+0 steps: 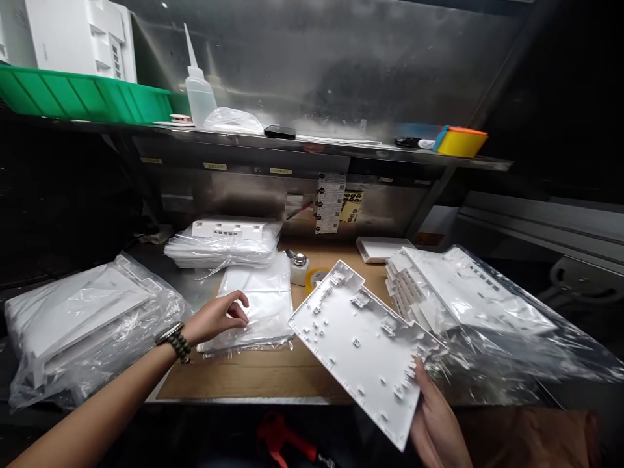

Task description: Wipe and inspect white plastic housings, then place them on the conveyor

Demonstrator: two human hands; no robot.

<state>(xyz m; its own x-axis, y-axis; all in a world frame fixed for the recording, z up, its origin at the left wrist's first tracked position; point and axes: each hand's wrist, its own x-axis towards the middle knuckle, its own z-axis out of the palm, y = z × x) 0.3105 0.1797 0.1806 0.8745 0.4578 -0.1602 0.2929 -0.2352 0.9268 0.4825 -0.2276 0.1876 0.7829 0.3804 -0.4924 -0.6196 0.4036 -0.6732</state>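
My right hand grips a flat white plastic panel by its near right edge, held tilted over the bench with its ribbed inner side up. My left hand, with a bead bracelet at the wrist, reaches over a stack of clear plastic bags; its fingers are curled in a pinch at the top bag's left edge.
Bagged white panels lie at left and back. A pile of unbagged panels on plastic film fills the right. A small white bottle stands mid-bench. The shelf above holds a squeeze bottle, a green bin and a yellow box.
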